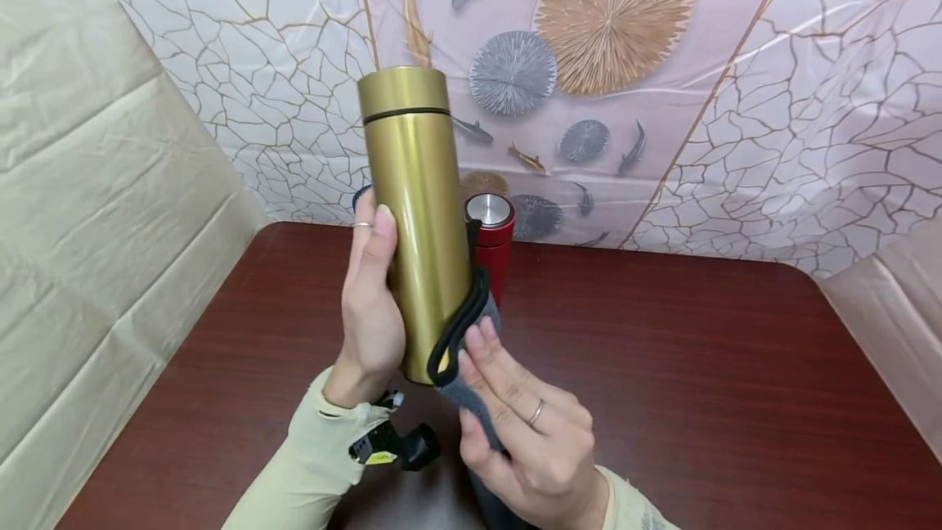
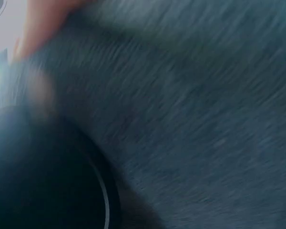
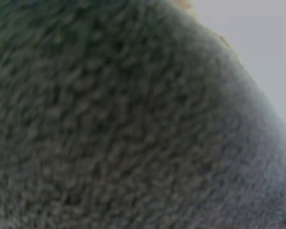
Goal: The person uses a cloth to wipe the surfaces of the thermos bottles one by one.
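My left hand [image 1: 371, 301] grips a gold thermos bottle [image 1: 415, 219] and holds it up, leaning slightly left, lid at the top. A grey cloth [image 1: 471, 403] with black edging is pinched between the fingers and thumb of my right hand [image 1: 533, 424]. Its folded black edge lies against the lower right side of the bottle. The left wrist view has the dark round base of the bottle [image 2: 43, 176] in front of the blurred cloth [image 2: 205, 119]. Fuzzy grey cloth [image 3: 133, 133] fills most of the right wrist view.
Behind the gold bottle, a red thermos bottle [image 1: 496, 244] with a silver lid top stands on the dark red-brown table [image 1: 699, 366]. A bit of a blue object [image 1: 359, 196] shows behind my left fingers. Patterned sheeting [image 1: 589, 105] hangs along the table's far edge.
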The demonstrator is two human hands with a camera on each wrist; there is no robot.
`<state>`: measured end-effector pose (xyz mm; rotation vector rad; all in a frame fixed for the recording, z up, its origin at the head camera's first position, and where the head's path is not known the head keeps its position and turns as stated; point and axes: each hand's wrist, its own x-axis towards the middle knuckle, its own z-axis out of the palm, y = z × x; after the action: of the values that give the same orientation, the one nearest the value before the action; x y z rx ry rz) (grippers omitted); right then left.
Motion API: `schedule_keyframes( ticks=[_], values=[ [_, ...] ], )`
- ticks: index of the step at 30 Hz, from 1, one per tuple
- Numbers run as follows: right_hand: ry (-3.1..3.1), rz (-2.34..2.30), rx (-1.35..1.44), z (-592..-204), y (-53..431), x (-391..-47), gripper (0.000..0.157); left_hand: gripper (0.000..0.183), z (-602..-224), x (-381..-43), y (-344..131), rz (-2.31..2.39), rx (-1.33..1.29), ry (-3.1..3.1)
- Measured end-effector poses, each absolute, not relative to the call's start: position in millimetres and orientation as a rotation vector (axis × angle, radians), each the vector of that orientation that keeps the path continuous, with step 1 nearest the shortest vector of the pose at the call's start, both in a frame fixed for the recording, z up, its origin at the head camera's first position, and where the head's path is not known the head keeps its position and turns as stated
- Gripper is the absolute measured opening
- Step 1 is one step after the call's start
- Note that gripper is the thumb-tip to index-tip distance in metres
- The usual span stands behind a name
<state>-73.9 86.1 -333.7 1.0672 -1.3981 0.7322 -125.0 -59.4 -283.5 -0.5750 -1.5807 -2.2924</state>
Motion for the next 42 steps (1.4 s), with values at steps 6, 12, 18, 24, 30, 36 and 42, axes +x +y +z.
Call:
schedule_keyframes(
  ticks=[6,12,18,24,30,36,42],
  values=[
    [-1.396,0.706,1.065,-337,85,-74,0.027,0.041,-284,-127,-60,-2.313,-0.552,-1.566],
    [-1.434,0.721,0.975,-332,91,-76,0.03,0.04,-290,-123,-47,-2.293,-0.634,-1.574],
    [-1.417,0.844,0.722,-321,108,-85,0.035,0.039,-310,-111,-17,-2.169,-0.791,-1.766],
    [-1.426,1.004,0.406,-304,133,-95,0.026,0.045,-334,-98,11,-2.093,-0.911,-1.97],
    [-1.434,1.044,0.341,-299,141,-97,0.021,0.045,-340,-94,14,-2.08,-0.948,-2.015],
    [-1.368,1.047,0.509,-306,125,-96,0.032,0.043,-325,-98,2,-2.095,-0.928,-1.925],
    [-1.357,0.89,0.787,-324,104,-90,0.036,0.039,-306,-108,-19,-2.217,-0.797,-1.748]
  ],
)
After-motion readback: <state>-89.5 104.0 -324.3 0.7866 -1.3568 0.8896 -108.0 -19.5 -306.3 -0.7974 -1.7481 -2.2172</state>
